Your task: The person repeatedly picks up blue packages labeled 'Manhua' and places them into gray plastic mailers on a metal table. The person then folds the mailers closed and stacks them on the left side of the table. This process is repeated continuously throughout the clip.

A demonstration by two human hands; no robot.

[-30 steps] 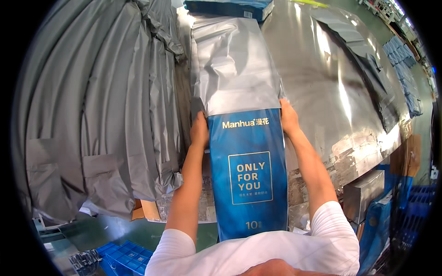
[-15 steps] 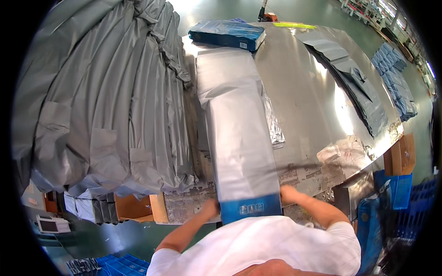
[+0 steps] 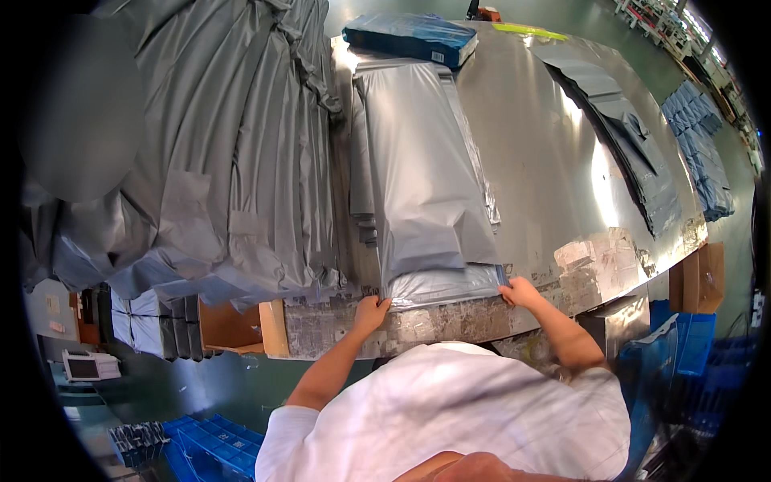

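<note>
A long silver-grey plastic bag (image 3: 430,177) lies on top of a stack of similar bags on the metal table (image 3: 534,169), its near end by the table's front edge. My left hand (image 3: 373,312) pinches the near left corner of the shiny silver near end (image 3: 442,286). On the opposite corner, my right hand (image 3: 520,294) is closed with thumb and fingers together. Whatever fills the bag is hidden. Beyond its far end rests a blue wrapped package (image 3: 409,38).
Grey bags hang in a large heap (image 3: 241,153) at the left. Folded grey sheets (image 3: 614,132) lie on the table's right side. A cardboard box (image 3: 699,277) and blue crates (image 3: 695,341) stand at the right edge. Another open box (image 3: 233,325) sits lower left.
The blue near end that showed between my hands is out of sight; silver plastic shows there now. Both hands have moved away from me relative to my body, onto the bag's corners.
</note>
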